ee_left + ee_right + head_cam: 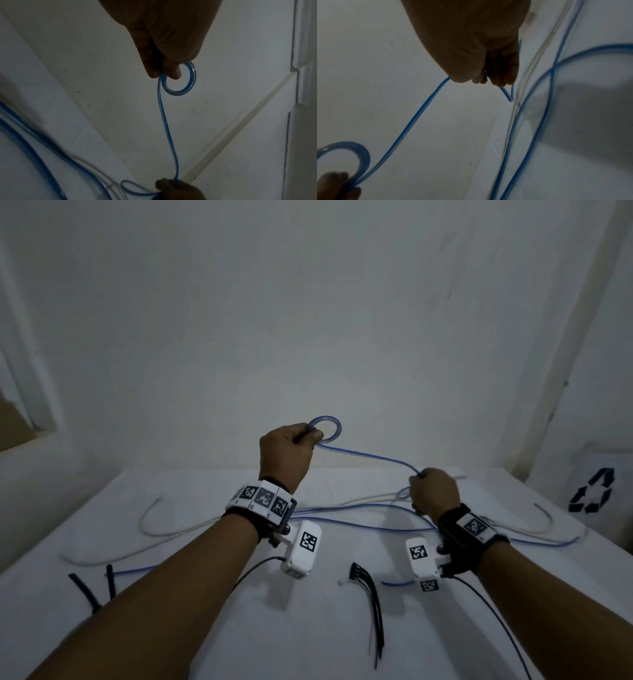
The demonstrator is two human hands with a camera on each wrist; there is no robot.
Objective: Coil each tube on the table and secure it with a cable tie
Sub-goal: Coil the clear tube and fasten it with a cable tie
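My left hand is up in the air above the table, and its thumb and fingers pinch a small round loop of the blue tube. The loop sticks out past my fingertips like a little ring. From there the blue tube runs in a line over to my right hand, which is lower and off to the right. My right hand is curled tight around the tube, and the tube comes out on both sides of my fist. The rest of the blue tube lies on the white table in long loose bends, under and behind my wrists. A clear tube lies on the table too, with one big curve on the left and more of it on the right, crossing the blue one. A bunch of black cable ties lies near me between my arms, and two more black ties lie at the left edge. A white bag with a black arrow sign stands on the right
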